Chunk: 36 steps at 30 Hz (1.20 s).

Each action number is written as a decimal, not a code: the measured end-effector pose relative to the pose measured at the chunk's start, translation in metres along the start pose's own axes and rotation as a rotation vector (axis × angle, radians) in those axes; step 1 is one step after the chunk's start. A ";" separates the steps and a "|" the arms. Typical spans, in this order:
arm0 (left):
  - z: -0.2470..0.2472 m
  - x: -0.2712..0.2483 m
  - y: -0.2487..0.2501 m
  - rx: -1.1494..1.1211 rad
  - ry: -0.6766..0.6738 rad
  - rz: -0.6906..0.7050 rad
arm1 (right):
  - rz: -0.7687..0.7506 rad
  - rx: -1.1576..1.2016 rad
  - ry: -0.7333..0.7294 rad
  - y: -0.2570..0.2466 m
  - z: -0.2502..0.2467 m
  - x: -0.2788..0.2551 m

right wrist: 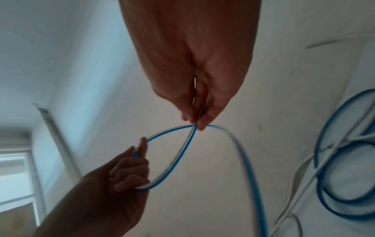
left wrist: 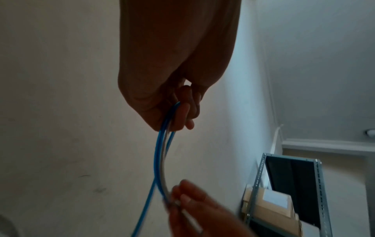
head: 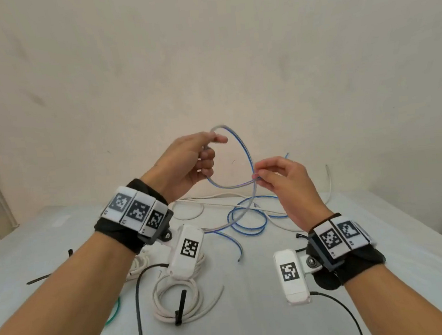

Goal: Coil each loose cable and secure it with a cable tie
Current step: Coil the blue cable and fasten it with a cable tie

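A blue-and-grey cable (head: 242, 149) is lifted above the table in one loop. My left hand (head: 200, 156) grips the loop's left side, fingers curled round it (left wrist: 178, 115). My right hand (head: 266, 175) pinches the cable where it crosses itself at the loop's lower right (right wrist: 198, 123). The rest of the blue cable (head: 246, 219) trails down to loose rings on the white table (head: 382, 232). A white cable coil (head: 173, 299) with a black cable tie (head: 180, 306) round it lies near the front.
Loose white cables (head: 207, 203) lie tangled at the table's back by the wall. Black cable ties (head: 49, 273) lie at the left, another (head: 300, 236) near my right wrist. A green ring (head: 115, 312) peeks out under my left forearm. Metal shelving (left wrist: 290, 192) stands at the right.
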<state>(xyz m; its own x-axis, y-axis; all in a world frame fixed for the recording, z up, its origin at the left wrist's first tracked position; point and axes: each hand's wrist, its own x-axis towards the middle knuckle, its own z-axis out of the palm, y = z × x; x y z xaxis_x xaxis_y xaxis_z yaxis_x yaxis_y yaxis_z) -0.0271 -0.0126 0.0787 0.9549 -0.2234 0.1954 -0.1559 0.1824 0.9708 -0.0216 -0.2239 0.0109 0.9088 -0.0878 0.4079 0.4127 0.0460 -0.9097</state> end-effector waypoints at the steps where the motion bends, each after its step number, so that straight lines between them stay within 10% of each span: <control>1: 0.003 -0.002 -0.005 0.044 -0.010 -0.027 | -0.068 -0.061 0.048 -0.003 0.001 0.002; 9: 0.026 -0.007 -0.019 0.203 -0.059 -0.083 | -0.458 -0.419 0.150 -0.033 0.014 -0.002; 19: 0.029 -0.012 -0.012 -0.265 -0.147 -0.317 | -0.302 -0.326 -0.023 -0.038 0.005 -0.018; 36: 0.015 -0.017 -0.030 -0.262 -0.376 -0.404 | -0.324 -0.450 -0.100 -0.020 0.003 -0.019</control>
<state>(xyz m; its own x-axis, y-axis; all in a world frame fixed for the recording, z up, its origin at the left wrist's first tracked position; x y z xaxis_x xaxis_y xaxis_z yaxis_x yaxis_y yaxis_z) -0.0428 -0.0290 0.0485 0.7639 -0.6378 -0.0987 0.3125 0.2318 0.9212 -0.0469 -0.2206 0.0211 0.7501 0.0687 0.6577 0.6251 -0.3981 -0.6714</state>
